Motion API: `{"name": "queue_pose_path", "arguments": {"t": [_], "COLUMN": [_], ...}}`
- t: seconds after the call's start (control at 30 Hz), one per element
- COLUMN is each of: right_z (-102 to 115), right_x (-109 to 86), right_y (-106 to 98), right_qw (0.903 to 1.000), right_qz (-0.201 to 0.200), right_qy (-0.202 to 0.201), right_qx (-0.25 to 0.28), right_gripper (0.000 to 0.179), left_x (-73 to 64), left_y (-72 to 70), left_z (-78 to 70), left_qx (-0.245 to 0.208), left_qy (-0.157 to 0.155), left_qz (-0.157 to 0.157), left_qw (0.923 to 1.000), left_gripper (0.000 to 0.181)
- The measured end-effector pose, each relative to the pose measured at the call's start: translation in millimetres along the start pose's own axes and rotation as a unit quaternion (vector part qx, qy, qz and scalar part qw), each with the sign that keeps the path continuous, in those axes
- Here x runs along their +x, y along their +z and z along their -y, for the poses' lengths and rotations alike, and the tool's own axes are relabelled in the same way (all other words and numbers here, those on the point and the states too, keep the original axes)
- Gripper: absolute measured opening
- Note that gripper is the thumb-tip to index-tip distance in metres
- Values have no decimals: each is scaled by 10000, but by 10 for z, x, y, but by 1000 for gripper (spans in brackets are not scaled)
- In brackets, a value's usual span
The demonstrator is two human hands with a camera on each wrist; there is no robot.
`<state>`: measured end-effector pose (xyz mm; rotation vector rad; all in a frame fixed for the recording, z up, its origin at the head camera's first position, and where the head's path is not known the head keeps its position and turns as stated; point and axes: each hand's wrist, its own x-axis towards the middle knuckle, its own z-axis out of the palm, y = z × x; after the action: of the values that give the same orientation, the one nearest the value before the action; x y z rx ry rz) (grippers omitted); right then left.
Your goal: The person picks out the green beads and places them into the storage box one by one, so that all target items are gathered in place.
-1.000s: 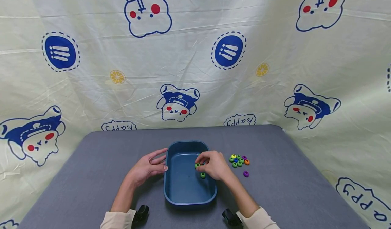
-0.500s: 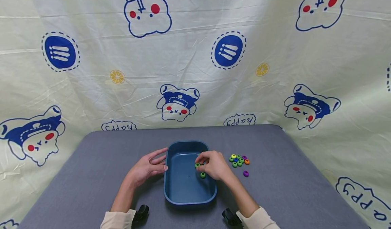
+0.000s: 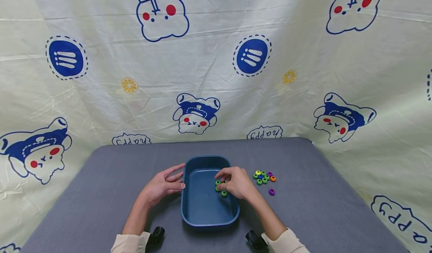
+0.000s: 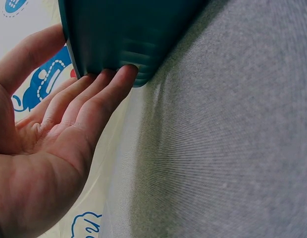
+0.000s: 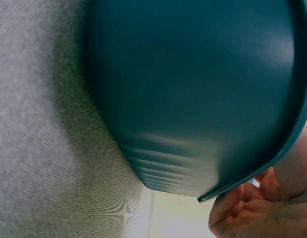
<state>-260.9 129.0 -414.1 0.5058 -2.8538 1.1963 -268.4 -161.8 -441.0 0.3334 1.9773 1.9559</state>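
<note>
My left hand (image 3: 162, 186) rests its fairly straight fingers against the left side of a blue rectangular tray (image 3: 205, 223), with the thumb near the rim. In the left wrist view, the fingertips (image 4: 127, 70) touch the tray's outer wall. My right hand (image 3: 236, 181) reaches over the tray's right rim, its thumb and index finger apart and loosely bent. Right below its fingertips, several green beads lie on the tray floor, among them a green bead (image 3: 224, 194) nearest the front. Nothing shows between the fingers. The right wrist view has the tray wall (image 5: 193, 89) hiding the fingertips and beads.
Right of the tray, a loose cluster of green, yellow, blue, purple and orange beads (image 3: 264, 180) lies on the grey tabletop (image 3: 303, 208). One purple bead (image 3: 272, 192) sits apart, nearer the front. A patterned cloth (image 3: 209, 65) hangs behind the table.
Another green bead now shows on the tray floor beside the right thumb, let go from the fingertips. The right hand has barely shifted; the left hand and tray have stayed put.
</note>
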Motion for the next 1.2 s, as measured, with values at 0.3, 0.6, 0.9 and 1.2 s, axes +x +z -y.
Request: {"name": "queue_pose_path", "arguments": {"t": [0.3,0.6,0.9,1.2], "right_z": [-3,-8,-51,-156], "right_x": [3,-5,-1,-28], "right_y": [-4,-35,-199,-457], "right_qw": [10000,9999,9996,9986], "right_qz": [8,89,-48,-352], "right_qy": [-13,-14,66,249], "right_qx": [-2,118,285,302], "right_gripper": [20,20,21,24], "left_x": [6,13,23,19], "left_y": [-3,-2,6,22], "left_z": [3,11,20,16], "left_qx": [-17,-17,-1,43], "left_qy": [5,-8,-69,-68], "left_qz": [23,10,-51,-107], "left_qw": [10000,10000,10000,9999], "left_gripper": [74,74,73,74]}}
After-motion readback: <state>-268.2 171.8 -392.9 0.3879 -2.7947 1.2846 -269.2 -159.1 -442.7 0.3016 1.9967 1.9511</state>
